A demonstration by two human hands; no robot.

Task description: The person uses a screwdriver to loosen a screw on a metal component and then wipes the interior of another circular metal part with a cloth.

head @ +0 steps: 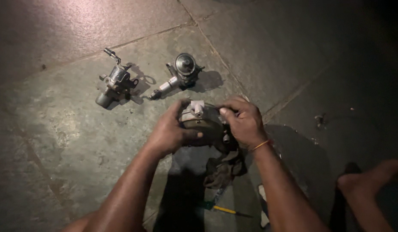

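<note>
Both hands grip a round, greasy metal engine part (204, 122) with a white rotor piece on top, held just above the stone floor. My left hand (170, 132) wraps its left side, thumb across the front. My right hand (244, 121) clasps its right side, thumb pressing on the top near the white piece. An orange thread band circles my right wrist.
Two more metal assemblies lie on the stone floor (70, 129) beyond: one with a bent lever (115, 81) at left, one with a round cap and geared shaft (179, 74). A dirty rag (222, 169) and a yellow-handled tool (227, 210) lie below. A bare foot (366, 180) rests at right.
</note>
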